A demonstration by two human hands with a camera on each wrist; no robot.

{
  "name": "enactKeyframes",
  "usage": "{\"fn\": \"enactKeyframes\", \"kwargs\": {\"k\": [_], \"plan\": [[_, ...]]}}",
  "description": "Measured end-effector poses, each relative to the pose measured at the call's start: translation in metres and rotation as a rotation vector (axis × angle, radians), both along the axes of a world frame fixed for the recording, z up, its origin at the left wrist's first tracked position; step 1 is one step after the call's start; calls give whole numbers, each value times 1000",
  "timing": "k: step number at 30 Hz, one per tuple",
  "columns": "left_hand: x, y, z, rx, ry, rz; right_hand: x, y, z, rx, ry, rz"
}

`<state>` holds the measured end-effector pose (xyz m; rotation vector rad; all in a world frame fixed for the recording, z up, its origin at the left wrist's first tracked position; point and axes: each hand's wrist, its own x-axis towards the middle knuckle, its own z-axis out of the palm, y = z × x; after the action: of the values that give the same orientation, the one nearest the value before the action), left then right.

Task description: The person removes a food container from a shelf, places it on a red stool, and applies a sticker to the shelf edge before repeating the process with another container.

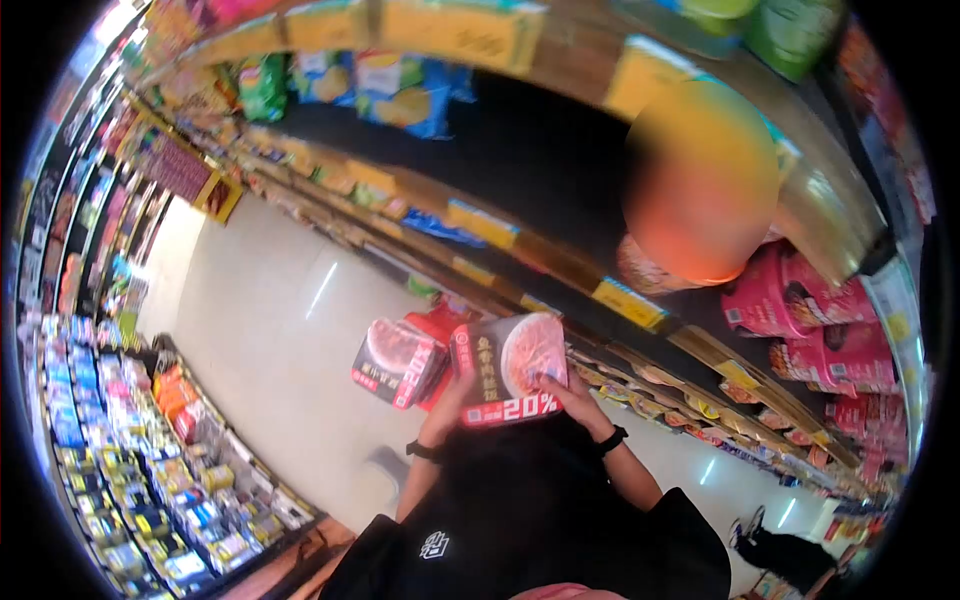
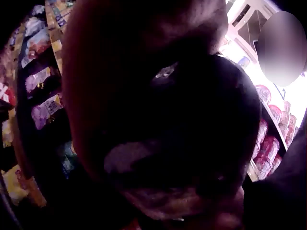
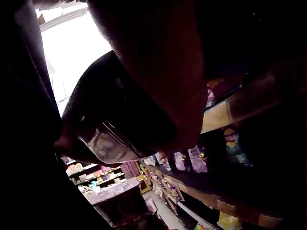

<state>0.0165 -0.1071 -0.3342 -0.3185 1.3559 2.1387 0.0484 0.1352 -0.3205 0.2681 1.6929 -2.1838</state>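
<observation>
In the head view, both hands hold a boxed rice meal (image 1: 492,365) in front of the chest. Its lid shows a round dish of food, Chinese lettering and a white "20%" on red. My right hand (image 1: 578,400) grips the right side, thumb over the lid. At the left edge my left hand (image 1: 457,395) holds the box, its fingers mostly hidden. A second, darker meal box (image 1: 393,362) with a food picture is just left of that hand, against something red (image 1: 432,325). Both wrist views are very dark, and little of the hands' grip shows there.
A long shelf (image 1: 540,170) with yellow price tags runs along the right, bearing blue snack bags (image 1: 405,95) and pink tubs (image 1: 825,350). Pale aisle floor (image 1: 270,300) lies to the left, with another display of packets (image 1: 170,480) beyond. A person in black (image 1: 785,555) is at lower right.
</observation>
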Motion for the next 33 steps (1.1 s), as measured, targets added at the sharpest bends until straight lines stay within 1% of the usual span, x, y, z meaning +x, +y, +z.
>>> {"fn": "enactKeyframes", "kwargs": {"k": [1, 2, 3, 5, 6, 8, 10, 11, 12, 13, 14, 15, 16, 18, 19, 20, 23, 24, 26, 27, 30, 31, 32, 33], "plan": [[3, -2, 11, 4, 43, 40, -6, -7, 4, 46, 39, 16], [2, -11, -5, -77, 61, 79, -13, -17, -3, 2, 108, -6], [10, -20, -18, -24, 25, 141, -17, -22, -7, -14, 63, 26], [8, -28, 1, 87, -32, 265, -27, -38, -15, -11, 108, 66], [9, -34, 11, 91, -30, 304, -32, -46, -15, -23, 95, 81], [11, -56, 0, 10, -12, 335, -44, -69, -5, -48, 70, 110], [14, -74, -4, -29, -28, 385, -57, -93, -8, -12, 126, 143], [16, -85, -13, -55, -7, 413, -62, -106, -9, 6, 155, 155], [17, -97, -28, -82, 14, 437, -65, -117, -10, -67, 86, 160], [18, -106, -38, -107, 36, 459, -71, -130, -11, -43, 149, 176], [18, -110, -33, -71, 31, 527, -77, -142, -15, -19, 210, 189], [20, -125, -60, -115, 73, 544, -81, -153, -19, 4, 270, 198], [20, -135, -65, -107, 43, 567, -84, -161, -36, 43, 227, 226], [22, -151, -74, -135, 19, 618, -98, -184, -91, 42, 236, 305], [22, -155, -79, -166, 21, 644, -105, -195, -90, 43, 243, 347], [22, -160, -84, -195, 26, 671, -107, -198, -86, -15, 158, 391], [28, -162, -97, -239, 57, 734, -113, -211, -99, 12, 264, 421], [29, -163, -100, -306, 75, 699, -114, -213, -104, 27, 283, 427], [28, -162, -96, -221, 97, 733, -111, -215, -98, 73, 272, 429], [29, -160, -94, -180, 106, 750, -109, -214, -95, 92, 249, 416], [30, -160, -100, -189, 121, 780, -103, -211, -89, 124, 219, 360], [30, -162, -101, -190, 127, 782, -101, -208, -95, 123, 231, 331], [30, -160, -87, -188, 103, 773, -100, -203, -107, 124, 242, 300], [30, -162, -85, -181, 108, 780, -100, -200, -119, 127, 239, 284]]}}
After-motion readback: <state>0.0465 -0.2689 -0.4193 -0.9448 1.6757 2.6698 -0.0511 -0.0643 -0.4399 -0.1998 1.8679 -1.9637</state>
